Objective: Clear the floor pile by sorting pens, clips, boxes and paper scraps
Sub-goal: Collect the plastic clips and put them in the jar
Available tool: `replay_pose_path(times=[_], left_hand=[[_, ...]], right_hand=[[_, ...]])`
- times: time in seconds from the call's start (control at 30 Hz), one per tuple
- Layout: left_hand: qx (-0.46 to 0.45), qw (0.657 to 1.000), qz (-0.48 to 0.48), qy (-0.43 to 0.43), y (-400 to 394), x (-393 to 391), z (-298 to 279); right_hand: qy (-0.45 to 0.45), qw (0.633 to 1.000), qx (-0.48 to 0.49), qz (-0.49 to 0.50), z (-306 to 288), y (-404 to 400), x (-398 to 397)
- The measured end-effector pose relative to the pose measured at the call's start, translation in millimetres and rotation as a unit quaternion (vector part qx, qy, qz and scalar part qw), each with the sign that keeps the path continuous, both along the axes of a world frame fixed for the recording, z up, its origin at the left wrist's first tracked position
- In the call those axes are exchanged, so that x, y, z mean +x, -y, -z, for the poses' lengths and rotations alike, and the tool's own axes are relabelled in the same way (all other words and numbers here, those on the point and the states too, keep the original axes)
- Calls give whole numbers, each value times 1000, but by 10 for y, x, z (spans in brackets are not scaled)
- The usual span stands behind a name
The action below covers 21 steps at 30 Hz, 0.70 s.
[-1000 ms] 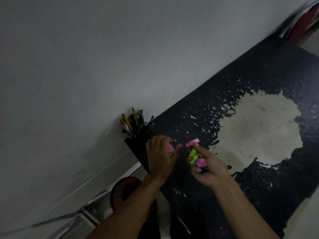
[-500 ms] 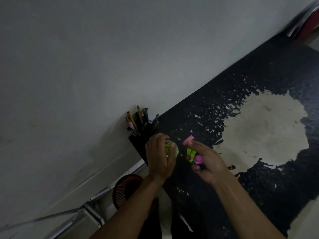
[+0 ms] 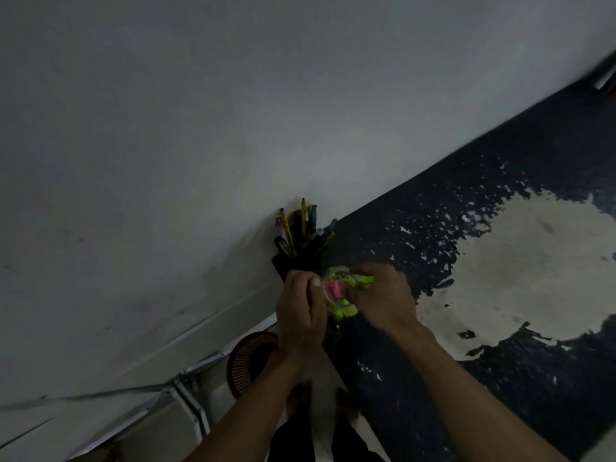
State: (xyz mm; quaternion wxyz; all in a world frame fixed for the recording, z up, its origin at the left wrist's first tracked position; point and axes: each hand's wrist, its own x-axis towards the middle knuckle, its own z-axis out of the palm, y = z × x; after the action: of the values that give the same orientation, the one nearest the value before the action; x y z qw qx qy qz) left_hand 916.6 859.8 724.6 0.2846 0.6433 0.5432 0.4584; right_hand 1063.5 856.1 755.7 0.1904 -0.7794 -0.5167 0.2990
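A matt, smooth painted wall (image 3: 166, 145) is seen behind a black counter (image 3: 500, 201) whose dark coating is worn and flaked to a pale, rough patch (image 3: 533, 268). Glossy neon-green and pink plastic clips (image 3: 340, 295) are seen inside a clear plastic container (image 3: 336, 271). A ribbed brown basket (image 3: 246, 358) appears plastic
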Motion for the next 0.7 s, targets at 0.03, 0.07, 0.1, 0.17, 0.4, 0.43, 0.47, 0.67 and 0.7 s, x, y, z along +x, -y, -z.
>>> replay_pose_path(times=[0.03, 0.07, 0.1, 0.17, 0.4, 0.43, 0.47, 0.67, 0.7], left_hand=[[1, 1000, -2, 0, 4, -16, 6], [1, 1000, -2, 0, 3, -16, 10], [0, 1000, -3, 0, 3, -16, 17], [-4, 1000, -2, 1, 2, -23, 33], [-15, 1000, 3, 8, 39, -85, 33], [-17, 1000, -2, 4, 39, -95, 33], [-19, 1000, -5, 0, 37, -101, 36], [-22, 1000, -4, -10, 49, -99, 57], [-21, 1000, -4, -12, 52, -95, 57]], right_hand=[[-6, 999, 33, 1, -5, -1, -18], [-13, 997, 74, 3, -6, -7, -37], [-23, 993, 120, 6, -7, -20, -72], [-41, 979, 202, 12, 18, -74, -169], [14, 942, 329, -65, 411, -157, -340], [24, 941, 329, -75, 468, -150, -342], [34, 940, 330, -83, 512, -137, -337], [94, 933, 333, -93, 640, -45, -336], [100, 936, 324, -90, 648, -35, -336]])
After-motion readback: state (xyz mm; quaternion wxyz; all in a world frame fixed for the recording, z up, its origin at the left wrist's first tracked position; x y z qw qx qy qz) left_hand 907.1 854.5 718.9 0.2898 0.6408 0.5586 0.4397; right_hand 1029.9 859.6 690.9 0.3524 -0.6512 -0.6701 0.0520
